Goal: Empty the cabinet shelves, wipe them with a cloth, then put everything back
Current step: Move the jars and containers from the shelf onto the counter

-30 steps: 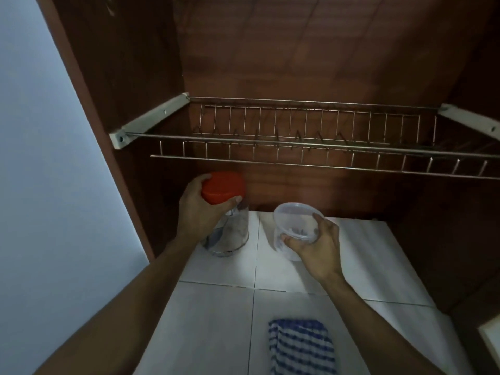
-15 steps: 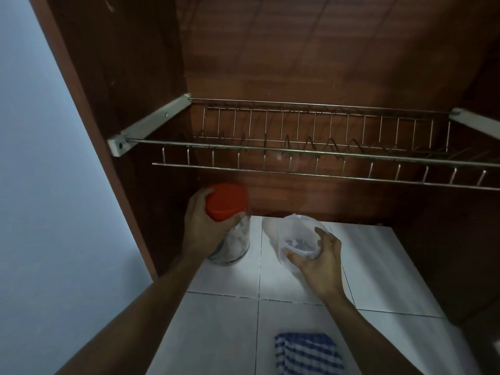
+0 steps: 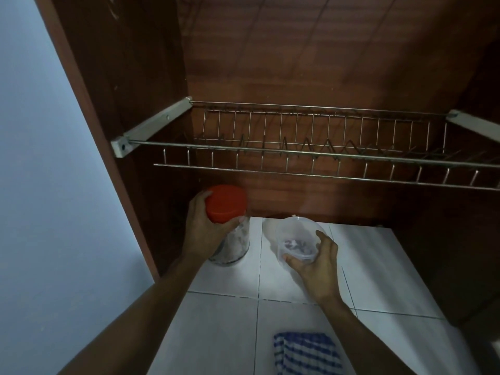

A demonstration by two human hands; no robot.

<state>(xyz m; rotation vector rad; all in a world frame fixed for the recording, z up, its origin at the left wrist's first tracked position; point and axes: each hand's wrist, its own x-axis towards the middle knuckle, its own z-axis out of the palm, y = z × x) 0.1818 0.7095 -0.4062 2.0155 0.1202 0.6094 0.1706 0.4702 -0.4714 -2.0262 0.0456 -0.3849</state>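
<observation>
Left grip: we are seeing the left grip (image 3: 205,226) closing round the top of the jar (image 3: 234,246), fingers curling behind the red lid (image 3: 226,203), thumb pressing just under the lid's edge; centre-left of the frame.
Jar: clear, standing upright, with pale and dark contents we are not making out. Its base is sitting low at the back of the white tiled worktop (image 3: 216,334); we cannot tell whether it is touching.
Right grip: we are seeing the right grip (image 3: 316,262) pinching the container (image 3: 295,236), thumb on its near edge and a finger hooking over its right rim; just right of centre.
Container: round clear plastic tub with a clear lid on, tilting toward the camera and holding small dark bits. It is sitting near the jar, apart from it.
Cloth: the blue-and-white striped cloth (image 3: 305,353) is lying folded on the worktop at bottom centre, cut by the frame edge, well apart from both grips.
Rack: the wire dish rack (image 3: 297,155) is running across mid-frame above jar and container.
Cabinet: the brown wood cabinet (image 3: 135,77) is filling the upper frame.
Wall: a pale blue wall (image 3: 40,185) is taking the left side.
</observation>
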